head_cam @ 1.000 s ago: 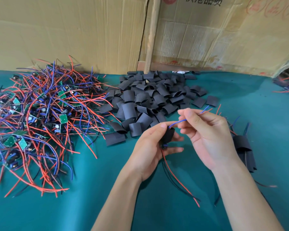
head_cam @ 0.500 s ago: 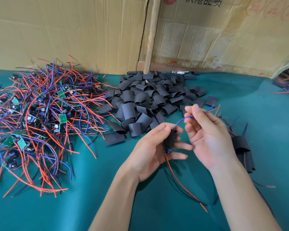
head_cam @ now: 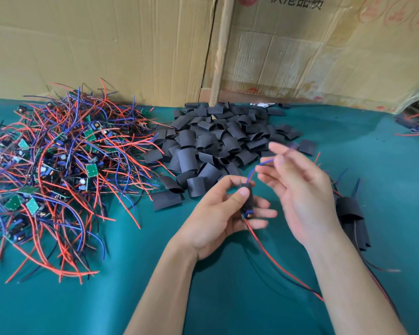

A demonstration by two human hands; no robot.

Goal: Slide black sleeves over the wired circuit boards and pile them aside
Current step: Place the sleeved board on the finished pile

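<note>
Two hands worked above the green tabletop (head_cam: 228,298). Head view: the left hand (head_cam: 218,213) pinched a black sleeve (head_cam: 246,197) fitted over a wired circuit board, its red wire (head_cam: 281,267) trailing toward the viewer. The right hand (head_cam: 298,187), blurred, was spread wide, touching the blue wire (head_cam: 257,169). Loose sleeves (head_cam: 218,143) lay behind, unsleeved boards (head_cam: 58,165) at left, finished pieces (head_cam: 351,221) at right.

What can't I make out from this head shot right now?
- Head view: right hand is motion-blurred; its hold on the blue wire is unclear.
- The board inside the black sleeve is hidden by the left hand.
- Sleeved pile is partly behind the right wrist.
</note>
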